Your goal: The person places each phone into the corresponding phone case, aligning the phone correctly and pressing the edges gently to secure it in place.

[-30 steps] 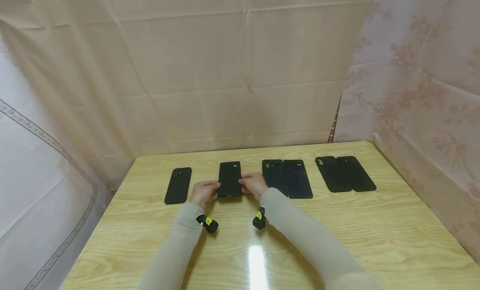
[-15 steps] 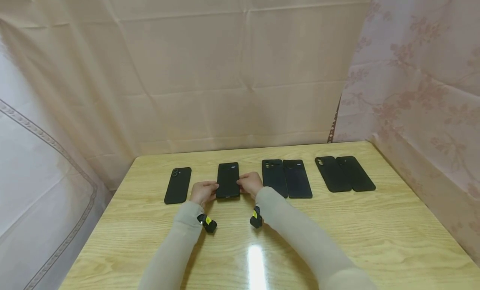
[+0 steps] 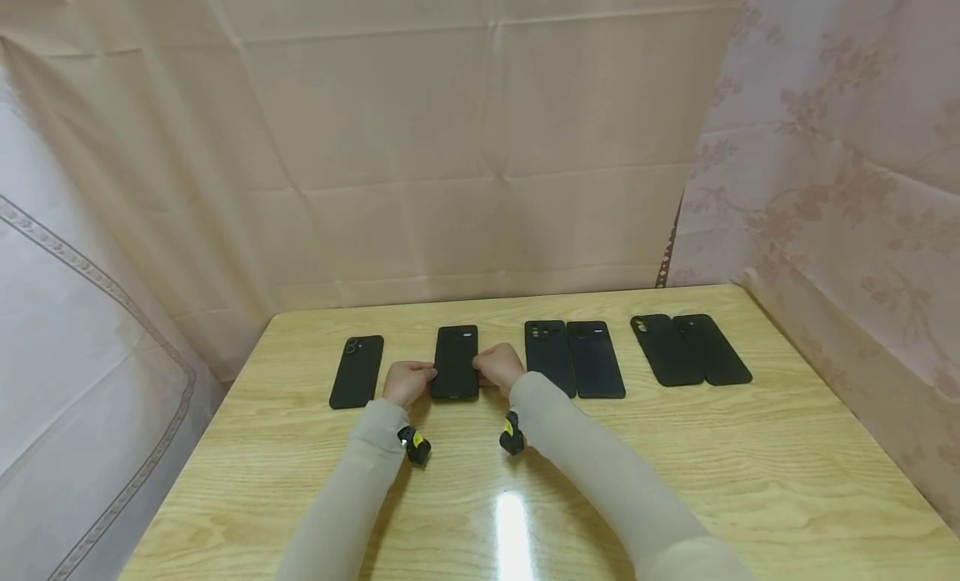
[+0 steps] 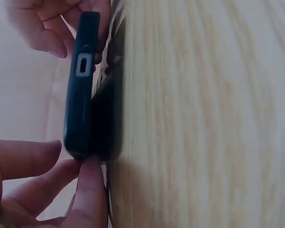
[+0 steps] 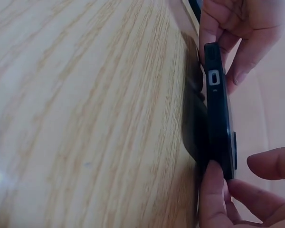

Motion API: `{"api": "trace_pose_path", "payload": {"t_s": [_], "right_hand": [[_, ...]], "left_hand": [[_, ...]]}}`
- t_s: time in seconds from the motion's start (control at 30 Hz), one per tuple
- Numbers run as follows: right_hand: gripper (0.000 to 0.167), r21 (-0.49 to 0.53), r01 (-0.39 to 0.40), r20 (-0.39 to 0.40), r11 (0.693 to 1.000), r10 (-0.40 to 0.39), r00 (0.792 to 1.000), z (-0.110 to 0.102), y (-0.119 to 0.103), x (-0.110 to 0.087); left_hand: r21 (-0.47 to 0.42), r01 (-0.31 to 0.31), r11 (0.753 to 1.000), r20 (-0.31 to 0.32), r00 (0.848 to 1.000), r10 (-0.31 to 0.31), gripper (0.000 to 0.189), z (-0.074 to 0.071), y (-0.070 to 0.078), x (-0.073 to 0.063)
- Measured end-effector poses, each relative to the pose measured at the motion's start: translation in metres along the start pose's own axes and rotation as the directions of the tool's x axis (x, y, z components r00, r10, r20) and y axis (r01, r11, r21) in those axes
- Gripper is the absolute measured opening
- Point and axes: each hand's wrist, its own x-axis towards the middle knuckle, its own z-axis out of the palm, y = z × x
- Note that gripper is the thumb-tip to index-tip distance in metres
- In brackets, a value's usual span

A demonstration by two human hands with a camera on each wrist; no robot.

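A phone in a black case (image 3: 456, 363) is between my two hands near the middle of the table, its camera side up. My left hand (image 3: 406, 383) holds its left edge, and my right hand (image 3: 500, 366) the right edge. In the left wrist view the port opening (image 4: 83, 65) shows in the case's bottom edge. Left fingertips (image 4: 91, 175) reach under the near side, with the thumb apart from it. The right wrist view has right fingers (image 5: 213, 185) at the lower edge and that thumb (image 5: 270, 163) lifted away. A dark shadow lies beneath the phone.
Left of the hands lies a black phone (image 3: 357, 373). To the right, a black phone case (image 3: 550, 356) and a dark phone (image 3: 595, 360) lie side by side. Farther right are another black case (image 3: 666, 348) and a black phone-shaped piece (image 3: 711, 348). A curtain hangs behind the wooden table (image 3: 300, 481).
The cased phone and my right hand have shifted slightly left, and the phone sits a little lower. Both hands stay at its sides. The other phones and cases have not moved.
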Motion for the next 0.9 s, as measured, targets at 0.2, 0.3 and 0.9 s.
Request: {"api": "trace_pose_path", "payload": {"t_s": [0.2, 0.3, 0.9], "right_hand": [[0.035, -0.022, -0.011, 0.023, 1.000, 0.011, 1.000, -0.0003, 0.0001, -0.0002], [0.035, -0.050, -0.006, 0.030, 0.999, 0.007, 1.000, 0.0002, 0.0000, -0.0011], [0.026, -0.118, 0.011, 0.065, 0.993, -0.003, 0.998, -0.0019, -0.0010, -0.0024]], "left_hand": [[0.003, 0.008, 1.000, 0.029, 1.000, -0.008, 0.031, 0.0007, 0.0013, -0.0015], [0.060, -0.005, 0.998, 0.031, 1.000, 0.003, 0.033, 0.0006, 0.0016, -0.0007], [0.230, -0.039, 0.973, 0.076, 0.997, 0.022, 0.038, 0.0013, 0.0078, -0.0069]]}}
